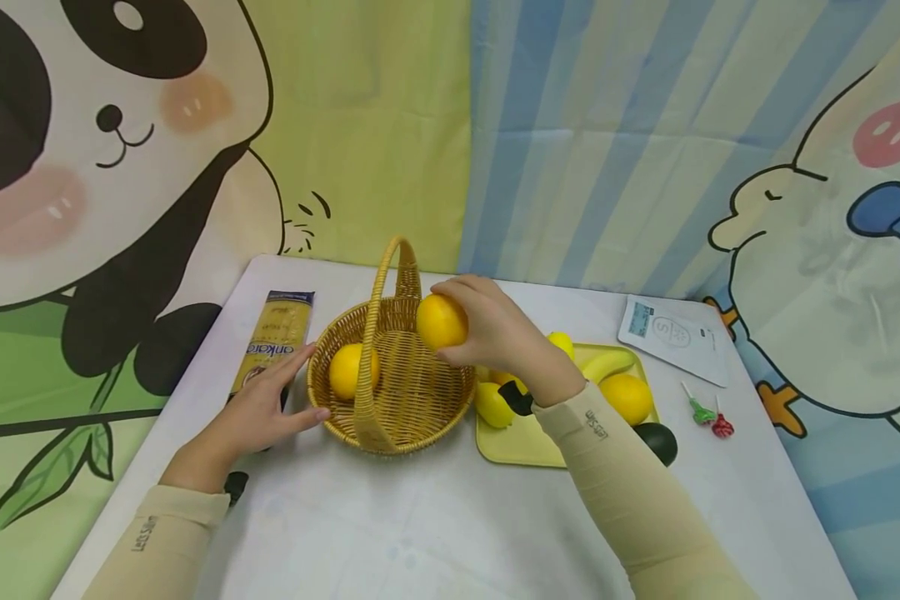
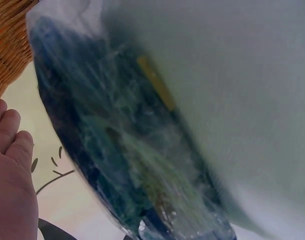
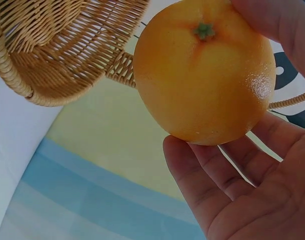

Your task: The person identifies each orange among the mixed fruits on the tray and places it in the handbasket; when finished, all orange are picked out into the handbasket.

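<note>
My right hand [image 1: 487, 321] grips an orange [image 1: 442, 322] between thumb and fingers, above the right side of a wicker basket [image 1: 427, 392]. The right wrist view shows the held orange [image 3: 205, 75] close up, its green stem end towards the camera. Inside the basket, at the left, lies another orange [image 1: 345, 372], partly behind the handle [image 1: 376, 333]. My left hand [image 1: 270, 410] rests against the basket's left rim with its fingers straight and the thumb apart. In the left wrist view, the left hand's fingers [image 2: 10, 130] are close to the wicker.
A yellow tray [image 1: 525, 450] at the right bears a banana [image 1: 607, 364], another orange [image 1: 626, 398] and several yellow fruits. An avocado [image 1: 657, 442] sits at its corner. Behind are a white pouch [image 1: 675, 337] and lollipops [image 1: 701, 412]. A pasta packet [image 1: 279, 325] lies left of the basket.
</note>
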`<state>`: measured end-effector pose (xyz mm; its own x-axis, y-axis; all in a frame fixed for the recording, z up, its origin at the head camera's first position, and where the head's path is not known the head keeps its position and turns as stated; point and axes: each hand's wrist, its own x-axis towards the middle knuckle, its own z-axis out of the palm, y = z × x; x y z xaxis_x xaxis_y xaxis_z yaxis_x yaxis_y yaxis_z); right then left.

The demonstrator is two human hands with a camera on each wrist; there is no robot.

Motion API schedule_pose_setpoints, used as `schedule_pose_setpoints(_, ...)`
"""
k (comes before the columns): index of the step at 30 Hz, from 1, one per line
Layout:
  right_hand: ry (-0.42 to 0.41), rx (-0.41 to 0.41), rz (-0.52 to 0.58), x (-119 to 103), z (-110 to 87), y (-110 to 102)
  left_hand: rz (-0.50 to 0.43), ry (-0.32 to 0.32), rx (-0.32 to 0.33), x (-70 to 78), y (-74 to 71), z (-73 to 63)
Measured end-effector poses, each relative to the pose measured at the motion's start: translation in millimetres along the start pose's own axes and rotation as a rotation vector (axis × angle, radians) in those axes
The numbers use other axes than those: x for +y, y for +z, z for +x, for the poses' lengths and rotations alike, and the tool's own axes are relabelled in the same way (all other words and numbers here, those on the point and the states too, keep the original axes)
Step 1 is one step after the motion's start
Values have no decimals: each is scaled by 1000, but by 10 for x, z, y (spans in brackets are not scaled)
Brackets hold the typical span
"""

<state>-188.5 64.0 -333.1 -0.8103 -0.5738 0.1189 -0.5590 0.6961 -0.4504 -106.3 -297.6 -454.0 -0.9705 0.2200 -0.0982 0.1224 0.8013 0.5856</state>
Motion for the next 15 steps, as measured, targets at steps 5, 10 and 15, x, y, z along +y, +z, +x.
schedule_pose_setpoints(5,-5,-1,-11,-22,89,51,-8,4,8,-9,9,8)
schedule_pose_setpoints(10,-21,-8,1,-42,178,131,-8,12,0,-8,-11,13)
schedule_pose_setpoints(15,-13,-26,-6,-60,265,217,2,15,3,-10,-8,10)
